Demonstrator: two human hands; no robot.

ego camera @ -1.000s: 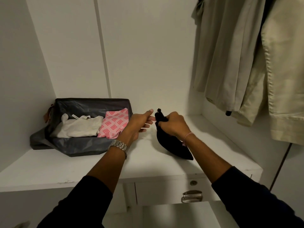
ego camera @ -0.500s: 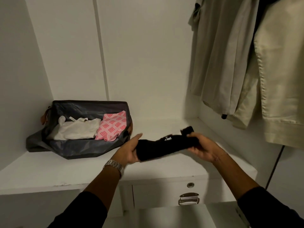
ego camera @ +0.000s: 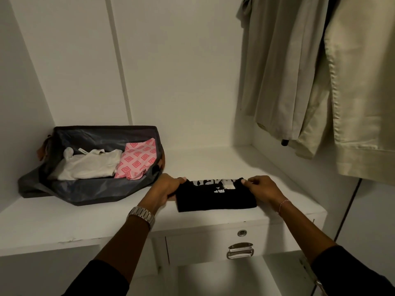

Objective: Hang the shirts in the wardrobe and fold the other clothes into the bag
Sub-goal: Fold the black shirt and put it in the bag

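Fingers of the left hand (ego camera: 165,190) curl around the left end of a folded black cotton garment with white print (ego camera: 215,197), while the right hand (ego camera: 264,190) pinches its far right corner between thumb and fingertips. That garment lies flat on the white wardrobe shelf (ego camera: 64,218), near the front edge and right of centre.

To the left and farther back on the same shelf sits an open dark grey fabric bag with brown trim (ego camera: 85,189), its near wall slumped outward. Inside it lie a folded cream cloth (ego camera: 89,164) on the left and a folded pink cloth with a diamond pattern (ego camera: 137,160) on the right, touching each other.

White panelled walls close the space at the left and far sides. At upper right hang pale beige shirts (ego camera: 299,71), their hems above the right end of the shelf. Just under the shelf edge sits a white drawer front (ego camera: 203,244) with a round lock and a metal pull handle (ego camera: 240,251). A metal watch (ego camera: 142,215) circles the left wrist, and a thin pink bracelet (ego camera: 284,205) the right.
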